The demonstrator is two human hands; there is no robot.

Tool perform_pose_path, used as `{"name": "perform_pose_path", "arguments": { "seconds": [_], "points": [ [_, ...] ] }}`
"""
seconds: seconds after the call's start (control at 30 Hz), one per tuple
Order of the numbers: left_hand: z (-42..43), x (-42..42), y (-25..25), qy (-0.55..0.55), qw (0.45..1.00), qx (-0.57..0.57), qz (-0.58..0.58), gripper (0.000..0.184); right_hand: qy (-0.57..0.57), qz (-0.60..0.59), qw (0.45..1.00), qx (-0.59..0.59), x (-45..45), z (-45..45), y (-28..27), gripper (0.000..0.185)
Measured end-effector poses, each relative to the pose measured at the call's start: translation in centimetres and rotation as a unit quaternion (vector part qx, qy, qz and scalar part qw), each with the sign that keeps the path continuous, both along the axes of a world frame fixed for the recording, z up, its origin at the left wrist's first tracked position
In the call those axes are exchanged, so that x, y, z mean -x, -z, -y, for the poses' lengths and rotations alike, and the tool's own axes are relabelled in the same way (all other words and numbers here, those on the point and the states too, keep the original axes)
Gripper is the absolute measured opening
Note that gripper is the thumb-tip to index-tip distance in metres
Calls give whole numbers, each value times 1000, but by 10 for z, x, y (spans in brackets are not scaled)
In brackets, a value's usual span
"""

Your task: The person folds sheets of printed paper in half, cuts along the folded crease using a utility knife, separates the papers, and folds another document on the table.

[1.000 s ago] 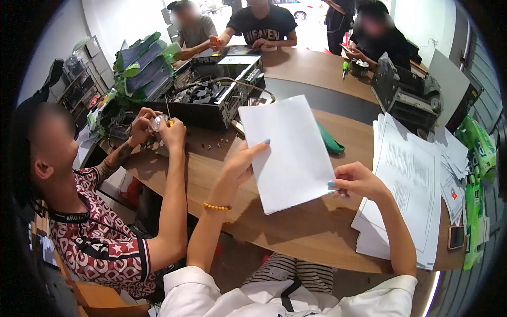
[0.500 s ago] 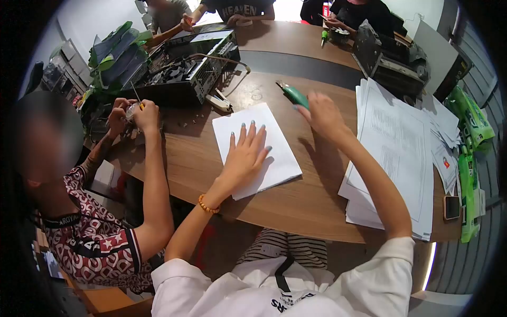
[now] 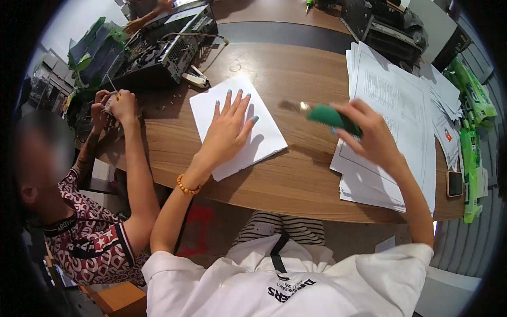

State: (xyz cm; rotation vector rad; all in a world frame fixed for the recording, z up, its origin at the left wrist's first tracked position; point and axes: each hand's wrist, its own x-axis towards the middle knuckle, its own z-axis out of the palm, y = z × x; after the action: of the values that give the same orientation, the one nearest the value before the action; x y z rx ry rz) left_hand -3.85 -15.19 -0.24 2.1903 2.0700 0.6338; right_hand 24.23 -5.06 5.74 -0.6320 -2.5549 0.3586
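My left hand (image 3: 225,128) lies flat with spread fingers on a stack of white paper (image 3: 257,150), which rests on the brown wooden table (image 3: 296,190). To the right, my right hand (image 3: 368,127) is wrapped round a green-handled tool (image 3: 331,117) above the table. The tool's far end points left and is blurred by motion, so its kind is unclear. Just right of that hand is a pile of large printed sheets (image 3: 409,105).
A co-worker (image 3: 95,232) at the left works on a small item with a thin tool. An opened computer case (image 3: 174,53) and a white stapler-like object (image 3: 196,78) stand back left. A black metal unit (image 3: 380,31), a phone (image 3: 454,184) and green packages (image 3: 470,153) are at the right.
The paper went from both hands down onto the table, under my left hand. My right hand took hold of the green tool and lifted it rightward. The view has tilted down.
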Motion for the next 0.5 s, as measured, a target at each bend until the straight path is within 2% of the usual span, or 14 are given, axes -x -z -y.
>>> {"name": "perform_pose_path", "arguments": {
  "seconds": [0.13, 0.33, 0.5],
  "points": [
    [-1, -10, 11, -32, 999, 20, -36, 55, 6, 27, 1000, 0, -33, 42, 8, 37],
    [-1, -14, 11, -46, 996, 7, -80, 59, -30, 16, 999, -18, -29, 56, 17, 40],
    [4, -18, 9, -54, 997, 13, -56, 60, -39, 11, 999, -13, -23, 56, 20, 42]
  ]
}}
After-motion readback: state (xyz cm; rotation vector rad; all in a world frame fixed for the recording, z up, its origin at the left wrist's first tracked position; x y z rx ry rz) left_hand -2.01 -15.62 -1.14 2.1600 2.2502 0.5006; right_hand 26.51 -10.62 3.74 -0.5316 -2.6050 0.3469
